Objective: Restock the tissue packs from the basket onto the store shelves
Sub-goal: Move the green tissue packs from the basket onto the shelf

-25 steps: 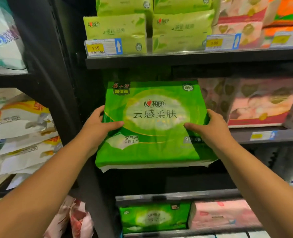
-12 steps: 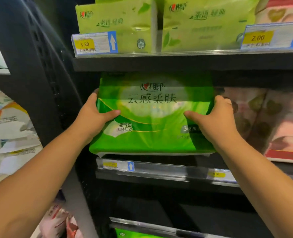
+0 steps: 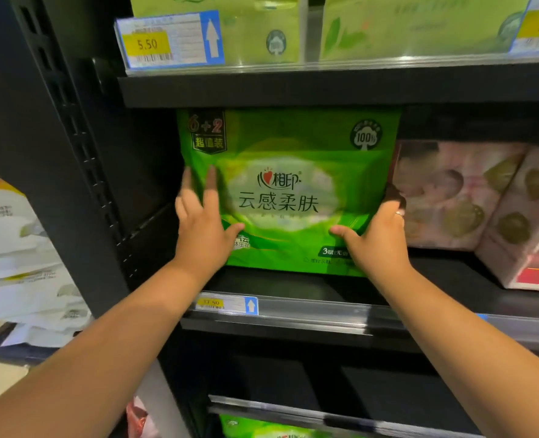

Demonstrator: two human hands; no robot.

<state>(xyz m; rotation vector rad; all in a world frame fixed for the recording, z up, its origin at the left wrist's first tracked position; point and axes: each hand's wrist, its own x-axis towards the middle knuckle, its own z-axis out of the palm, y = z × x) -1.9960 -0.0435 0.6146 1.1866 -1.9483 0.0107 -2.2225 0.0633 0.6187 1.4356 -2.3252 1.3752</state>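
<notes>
Green tissue pack [image 3: 288, 197] stood upright on shelf [image 3: 293, 286]. Left hand [image 3: 203, 235] pressed it, fingers [image 3: 211, 188] straight; right hand [image 3: 378, 241] gripped its edge. Placement step; next likely needs release, squaring.

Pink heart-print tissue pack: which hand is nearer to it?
Right. The right hand grips the green pack at the edge beside the pink pack; the left hand presses its far side.

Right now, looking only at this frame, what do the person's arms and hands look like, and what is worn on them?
Both forearms are bare, with no sleeves, gloves or watch in view. The left hand wears nothing visible; its fingers are motion-blurred. The right hand has a thin ring on one finger.
</notes>
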